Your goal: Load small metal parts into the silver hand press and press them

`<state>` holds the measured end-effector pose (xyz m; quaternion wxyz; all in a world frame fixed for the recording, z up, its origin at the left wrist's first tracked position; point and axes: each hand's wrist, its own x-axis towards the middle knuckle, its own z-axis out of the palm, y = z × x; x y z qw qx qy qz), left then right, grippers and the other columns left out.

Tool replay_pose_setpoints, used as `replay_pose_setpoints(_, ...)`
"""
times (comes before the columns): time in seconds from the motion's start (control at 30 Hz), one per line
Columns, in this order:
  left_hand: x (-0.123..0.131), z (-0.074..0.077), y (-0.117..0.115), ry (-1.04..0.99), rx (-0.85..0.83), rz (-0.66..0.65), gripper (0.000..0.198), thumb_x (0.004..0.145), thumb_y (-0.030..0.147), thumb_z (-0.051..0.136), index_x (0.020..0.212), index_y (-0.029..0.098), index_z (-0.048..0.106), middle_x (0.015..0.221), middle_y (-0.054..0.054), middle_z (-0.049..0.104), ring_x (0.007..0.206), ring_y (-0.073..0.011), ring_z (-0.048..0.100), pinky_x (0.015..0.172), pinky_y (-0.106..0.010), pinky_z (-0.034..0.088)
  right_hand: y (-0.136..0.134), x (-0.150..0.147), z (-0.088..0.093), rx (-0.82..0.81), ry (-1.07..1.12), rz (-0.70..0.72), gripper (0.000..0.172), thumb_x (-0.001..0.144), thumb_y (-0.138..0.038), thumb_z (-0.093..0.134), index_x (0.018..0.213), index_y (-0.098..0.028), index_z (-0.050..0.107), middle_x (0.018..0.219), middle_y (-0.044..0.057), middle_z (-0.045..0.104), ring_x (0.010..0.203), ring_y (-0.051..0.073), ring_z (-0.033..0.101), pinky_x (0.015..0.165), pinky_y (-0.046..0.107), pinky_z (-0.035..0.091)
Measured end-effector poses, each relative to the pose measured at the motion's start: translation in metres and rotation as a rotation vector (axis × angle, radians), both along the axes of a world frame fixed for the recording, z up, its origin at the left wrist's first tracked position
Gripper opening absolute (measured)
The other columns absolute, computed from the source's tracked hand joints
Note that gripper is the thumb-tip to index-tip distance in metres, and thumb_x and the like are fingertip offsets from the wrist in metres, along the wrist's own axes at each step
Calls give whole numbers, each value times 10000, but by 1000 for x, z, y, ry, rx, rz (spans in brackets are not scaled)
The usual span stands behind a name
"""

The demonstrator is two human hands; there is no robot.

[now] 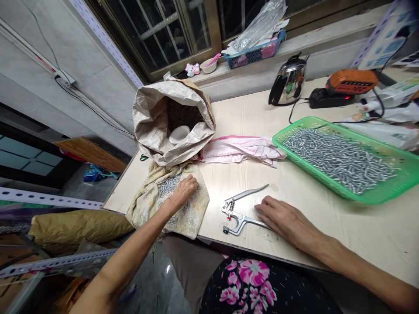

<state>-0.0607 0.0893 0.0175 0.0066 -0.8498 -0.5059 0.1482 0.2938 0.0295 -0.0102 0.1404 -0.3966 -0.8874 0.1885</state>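
My left hand point(186, 191) is over a patterned cloth point(200, 198), its fingers curled together above a pile of small grey metal pins point(168, 186). What the fingertips hold, if anything, I cannot make out. My right hand point(288, 220) lies palm down on the table, fingers stretched out across the end of the lower handle of metal snap pliers point(240, 219). Those pliers rest on the tabletop with their handles spread and a spring between them. A green plastic basket point(373, 199) to the right holds many similar metal pins point(340, 157).
An open woven sack point(147, 117) with dark contents and a white bowl point(179, 134) stands behind the cloth. A pink-white towel point(242, 150) lies beside it. Farther back are a steel kettle point(290, 78) and an orange battery point(352, 81) on a charger point(327, 99).
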Motion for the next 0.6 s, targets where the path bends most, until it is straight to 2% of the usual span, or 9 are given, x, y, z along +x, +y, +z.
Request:
replay_pose_setpoints(0.1,-1,0,3,49,-10,-18,191,938,105,443,854,137,611,909,-114,602,937,-250,494,784,-339,443,-5,-12,-9,-46,-33,5,319,1011,-262,309,911,-204,606,881,60,558,756,189,553,674,340,454)
replay_pose_setpoints(0.2,1,-2,4,83,-22,-4,170,933,93,441,920,121,609,943,-125,597,962,-258,498,784,-343,449,-5,-16,-9,-89,-10,72,341,1023,-294,301,941,-202,619,897,61,571,764,186,558,699,346,442)
replay_pose_setpoints(0.3,3,-2,3,97,-44,-4,169,930,90,439,948,120,604,956,-127,594,970,-262,501,773,-341,452,-8,-16,-9,-71,17,102,265,1009,-311,374,982,-204,615,926,64,584,804,193,569,726,356,431)
replay_pose_setpoints(0.4,4,0,2,54,-34,5,183,912,69,433,885,134,602,951,-128,595,965,-258,507,786,-343,454,-13,-16,-16,-15,2,89,196,993,-239,401,958,-198,590,911,54,574,800,190,557,715,349,411)
replay_pose_setpoints(0.5,0,4,2,-54,21,85,178,886,71,450,840,143,607,917,-114,605,932,-240,531,796,-335,457,-16,-18,-21,44,-32,77,191,980,-163,384,891,-187,551,884,46,562,763,179,535,684,331,388)
replay_pose_setpoints(0.6,0,11,1,-257,81,241,149,850,97,494,835,132,638,870,-100,632,882,-220,572,804,-323,458,-16,-20,-22,74,-26,80,167,967,-143,395,868,-180,524,873,40,558,718,157,513,642,304,370)
